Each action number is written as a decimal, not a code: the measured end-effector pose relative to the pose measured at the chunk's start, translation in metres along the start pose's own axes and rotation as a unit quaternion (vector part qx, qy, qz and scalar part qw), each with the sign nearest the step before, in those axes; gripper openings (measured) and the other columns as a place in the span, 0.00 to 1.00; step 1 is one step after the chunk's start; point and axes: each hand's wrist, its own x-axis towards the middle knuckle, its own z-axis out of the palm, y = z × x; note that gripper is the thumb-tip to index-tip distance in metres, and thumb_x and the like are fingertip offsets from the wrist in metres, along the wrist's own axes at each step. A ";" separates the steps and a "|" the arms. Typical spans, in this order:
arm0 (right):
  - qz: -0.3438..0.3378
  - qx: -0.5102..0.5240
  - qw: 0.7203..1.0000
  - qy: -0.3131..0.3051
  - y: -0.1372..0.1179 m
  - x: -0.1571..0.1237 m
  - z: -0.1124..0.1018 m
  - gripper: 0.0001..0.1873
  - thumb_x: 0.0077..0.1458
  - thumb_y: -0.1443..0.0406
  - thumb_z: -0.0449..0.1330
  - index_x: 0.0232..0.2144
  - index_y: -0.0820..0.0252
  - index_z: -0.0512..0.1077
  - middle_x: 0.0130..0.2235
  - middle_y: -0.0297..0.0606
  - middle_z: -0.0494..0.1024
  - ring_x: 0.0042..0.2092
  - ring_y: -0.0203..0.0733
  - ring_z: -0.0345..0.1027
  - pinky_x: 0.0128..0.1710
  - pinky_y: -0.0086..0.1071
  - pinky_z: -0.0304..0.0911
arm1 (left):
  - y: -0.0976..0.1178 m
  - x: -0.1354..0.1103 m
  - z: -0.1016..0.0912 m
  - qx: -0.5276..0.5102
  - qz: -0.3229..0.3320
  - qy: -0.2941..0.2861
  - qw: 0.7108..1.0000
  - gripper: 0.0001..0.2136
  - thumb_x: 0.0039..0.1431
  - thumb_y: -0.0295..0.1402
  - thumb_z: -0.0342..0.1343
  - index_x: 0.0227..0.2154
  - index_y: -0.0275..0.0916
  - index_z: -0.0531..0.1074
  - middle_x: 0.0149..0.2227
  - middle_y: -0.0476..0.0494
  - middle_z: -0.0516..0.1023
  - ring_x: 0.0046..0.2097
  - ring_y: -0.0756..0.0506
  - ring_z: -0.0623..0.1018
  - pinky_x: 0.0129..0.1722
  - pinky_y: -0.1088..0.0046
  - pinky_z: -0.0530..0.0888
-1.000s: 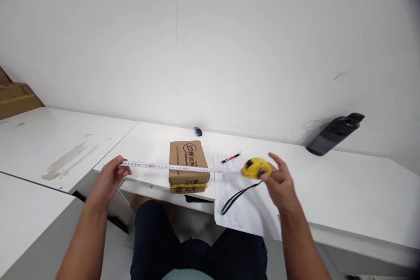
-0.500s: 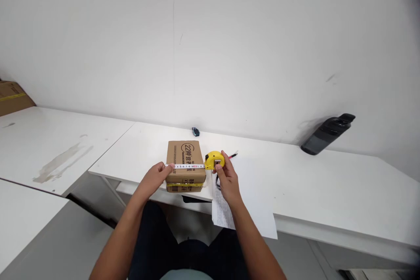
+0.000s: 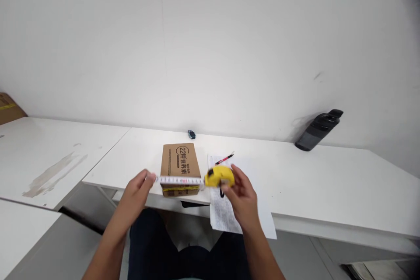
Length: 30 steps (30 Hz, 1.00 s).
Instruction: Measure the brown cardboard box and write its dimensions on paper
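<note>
A brown cardboard box (image 3: 173, 159) with dark printing and a yellow tape band stands near the desk's front edge. My right hand (image 3: 244, 197) grips the yellow case of a tape measure (image 3: 219, 176), to the right of the box. Its white blade (image 3: 179, 180) stretches leftward in front of the box's top, blurred by motion. My left hand (image 3: 137, 194) pinches the blade's free end, left of the box and apart from it. Below the case, a dark strap partly shows.
Printed paper sheets (image 3: 225, 213) overhang the desk's front edge, with a red and black pen (image 3: 225, 158) on them. A dark bottle (image 3: 317, 130) leans against the wall. A small dark object (image 3: 191, 134) lies behind the box. Another carton (image 3: 11, 109) sits far left.
Both hands have drawn the tape blade toward me and off the box's top. The left hand has shifted left and the right hand right. The view has moved slightly.
</note>
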 end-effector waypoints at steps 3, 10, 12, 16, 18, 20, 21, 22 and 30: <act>-0.112 -0.031 0.990 -0.085 -0.022 -0.043 -0.007 0.30 0.55 0.63 0.67 0.59 0.43 0.66 0.50 0.41 0.79 0.50 0.49 0.75 0.47 0.41 0.75 | 0.006 -0.044 0.017 -0.047 0.005 -0.153 0.987 0.18 0.62 0.51 0.50 0.28 0.42 0.70 0.27 0.49 0.69 0.32 0.46 0.68 0.35 0.71 0.67; -0.141 -0.198 0.964 -0.107 0.011 -0.103 0.011 0.25 0.61 0.65 0.60 0.59 0.42 0.64 0.52 0.40 0.78 0.51 0.45 0.75 0.48 0.40 0.75 | -0.044 -0.068 0.120 -0.417 -0.216 -0.377 0.798 0.34 0.60 0.62 0.41 0.57 0.42 0.66 0.53 0.35 0.73 0.51 0.40 0.74 0.53 0.58 0.70; -0.150 -0.222 0.950 -0.160 0.025 -0.099 0.003 0.25 0.62 0.62 0.58 0.60 0.46 0.63 0.53 0.42 0.77 0.52 0.46 0.74 0.50 0.40 0.73 | -0.058 -0.062 0.138 -0.442 -0.229 -0.361 0.788 0.29 0.61 0.58 0.46 0.53 0.40 0.68 0.48 0.37 0.75 0.47 0.43 0.76 0.49 0.63 0.72; -0.074 -0.325 0.918 -0.217 0.041 -0.024 -0.032 0.20 0.67 0.60 0.50 0.59 0.52 0.66 0.48 0.41 0.79 0.50 0.46 0.74 0.50 0.39 0.70 | -0.070 -0.057 0.153 -0.395 -0.231 -0.295 0.839 0.29 0.56 0.60 0.51 0.48 0.39 0.67 0.37 0.42 0.77 0.31 0.49 0.75 0.38 0.69 0.73; 0.003 -0.474 0.866 -0.156 0.049 0.040 -0.049 0.24 0.68 0.64 0.46 0.63 0.56 0.60 0.45 0.44 0.79 0.44 0.46 0.76 0.46 0.38 0.69 | -0.071 -0.062 0.158 -0.327 -0.204 -0.266 0.884 0.33 0.54 0.62 0.50 0.52 0.39 0.64 0.37 0.40 0.77 0.31 0.46 0.76 0.35 0.66 0.73; 0.084 -0.618 0.761 -0.179 0.061 0.102 -0.057 0.28 0.64 0.71 0.48 0.65 0.55 0.56 0.46 0.47 0.78 0.45 0.48 0.74 0.45 0.39 0.65 | -0.071 -0.071 0.162 -0.203 -0.136 -0.207 0.947 0.37 0.51 0.60 0.55 0.57 0.40 0.60 0.41 0.38 0.77 0.38 0.40 0.78 0.40 0.61 0.73; 0.097 -0.633 0.747 -0.182 0.068 0.127 -0.058 0.28 0.62 0.73 0.51 0.63 0.57 0.60 0.46 0.50 0.77 0.45 0.50 0.74 0.44 0.39 0.64 | -0.071 -0.075 0.163 -0.129 -0.093 -0.178 0.971 0.40 0.48 0.57 0.60 0.59 0.40 0.58 0.44 0.36 0.77 0.42 0.37 0.78 0.44 0.58 0.72; 0.102 -0.640 0.738 -0.189 0.076 0.146 -0.058 0.26 0.60 0.74 0.52 0.60 0.59 0.63 0.46 0.52 0.76 0.44 0.50 0.74 0.44 0.39 0.63 | -0.071 -0.079 0.164 -0.060 -0.049 -0.160 0.984 0.43 0.45 0.54 0.65 0.61 0.41 0.57 0.47 0.36 0.77 0.46 0.35 0.77 0.48 0.55 0.70; 0.087 -0.533 0.833 -0.118 0.105 0.155 -0.073 0.12 0.65 0.65 0.47 0.47 0.60 0.66 0.36 0.42 0.76 0.38 0.44 0.70 0.38 0.34 0.59 | -0.049 -0.021 0.179 0.126 0.248 -0.295 0.914 0.42 0.38 0.45 0.71 0.60 0.43 0.65 0.61 0.34 0.70 0.59 0.30 0.70 0.61 0.53 0.60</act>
